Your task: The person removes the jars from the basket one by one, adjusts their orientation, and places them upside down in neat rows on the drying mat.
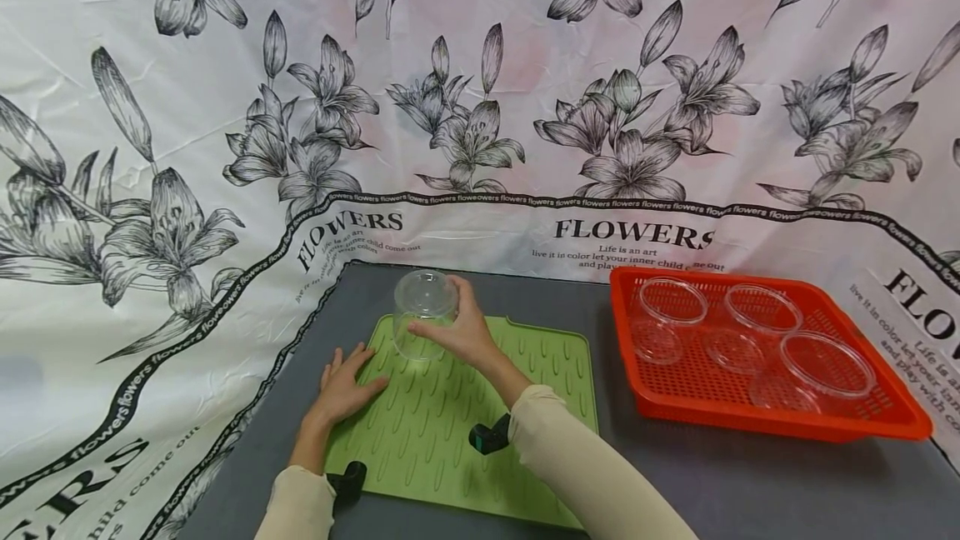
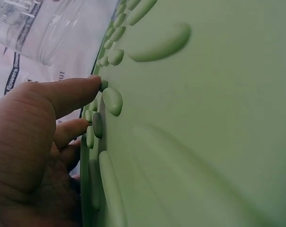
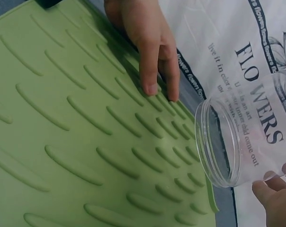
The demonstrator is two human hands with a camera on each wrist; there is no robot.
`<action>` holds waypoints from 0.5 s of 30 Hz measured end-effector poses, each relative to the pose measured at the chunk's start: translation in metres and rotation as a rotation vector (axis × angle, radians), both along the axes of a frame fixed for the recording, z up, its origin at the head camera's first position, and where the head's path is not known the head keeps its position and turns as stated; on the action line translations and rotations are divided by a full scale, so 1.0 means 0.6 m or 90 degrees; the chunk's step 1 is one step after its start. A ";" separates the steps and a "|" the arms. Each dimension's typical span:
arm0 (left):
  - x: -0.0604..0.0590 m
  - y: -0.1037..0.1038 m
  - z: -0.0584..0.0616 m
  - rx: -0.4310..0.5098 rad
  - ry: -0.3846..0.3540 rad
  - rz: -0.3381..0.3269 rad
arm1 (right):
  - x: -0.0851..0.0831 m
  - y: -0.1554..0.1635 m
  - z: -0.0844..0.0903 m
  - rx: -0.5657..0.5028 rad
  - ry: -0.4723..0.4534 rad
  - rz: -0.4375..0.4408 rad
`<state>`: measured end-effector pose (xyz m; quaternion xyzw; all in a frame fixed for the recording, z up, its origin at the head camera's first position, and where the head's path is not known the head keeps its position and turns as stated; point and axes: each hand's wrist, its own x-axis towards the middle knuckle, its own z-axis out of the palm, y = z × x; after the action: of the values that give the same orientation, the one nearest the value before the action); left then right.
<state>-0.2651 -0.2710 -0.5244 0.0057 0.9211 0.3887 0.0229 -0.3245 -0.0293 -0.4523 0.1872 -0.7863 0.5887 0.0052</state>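
loosely, left fingers [image 1: 354,362] spread on mat [image 1: 420,457]; right fingers [image 1: 462,294] grip clear jar [image 1: 422,297]

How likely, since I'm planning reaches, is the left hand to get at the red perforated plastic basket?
Probably not easily: the cream-sleeved right arm crosses between the left hand and the basket.

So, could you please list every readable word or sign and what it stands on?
"FLOWERS": patterned cloth, repeatedly.
"flowers": dark band on cloth.
"Life is an art": cloth.
"live it in color let your inner child come out": cloth.
"and play with": cloth, following letters unclear.
Some band lettering is too small to read.
Held container, mat and basket: none legible.
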 end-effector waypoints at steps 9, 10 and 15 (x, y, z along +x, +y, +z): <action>-0.002 0.000 0.003 0.001 0.010 -0.007 | -0.004 -0.014 -0.005 0.011 -0.002 -0.004; -0.001 0.000 0.003 0.000 0.006 -0.008 | -0.003 -0.016 -0.006 0.013 -0.002 -0.006; 0.003 -0.001 -0.001 -0.001 0.006 -0.011 | -0.001 -0.030 -0.011 0.042 -0.010 -0.014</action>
<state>-0.2636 -0.2718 -0.5248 0.0153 0.9215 0.3875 0.0218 -0.3252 -0.0475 -0.4589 0.1741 -0.8075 0.5635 -0.0008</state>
